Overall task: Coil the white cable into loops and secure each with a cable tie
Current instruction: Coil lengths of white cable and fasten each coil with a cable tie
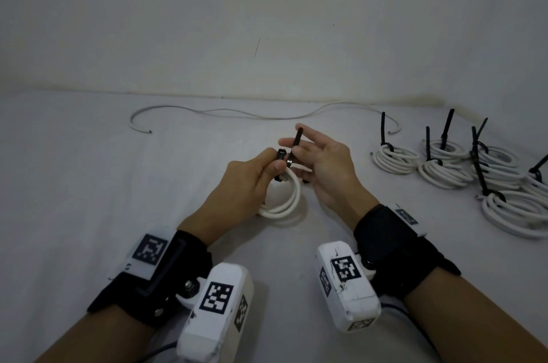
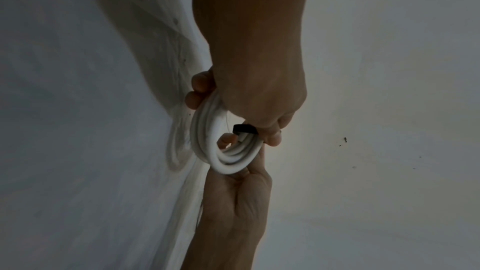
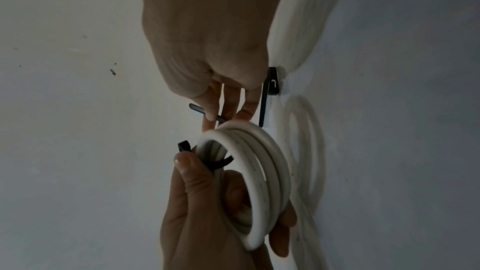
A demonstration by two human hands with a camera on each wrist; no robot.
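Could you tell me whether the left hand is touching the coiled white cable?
Touching. The right wrist view shows the left hand with its fingers curled through the coiled white cable, gripping the loops.

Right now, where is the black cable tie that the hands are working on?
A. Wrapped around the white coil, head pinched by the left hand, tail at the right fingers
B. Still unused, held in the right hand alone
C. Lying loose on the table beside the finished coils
A: the cable tie passes round the white coil; the left hand pinches its head, and the right hand holds the tail.
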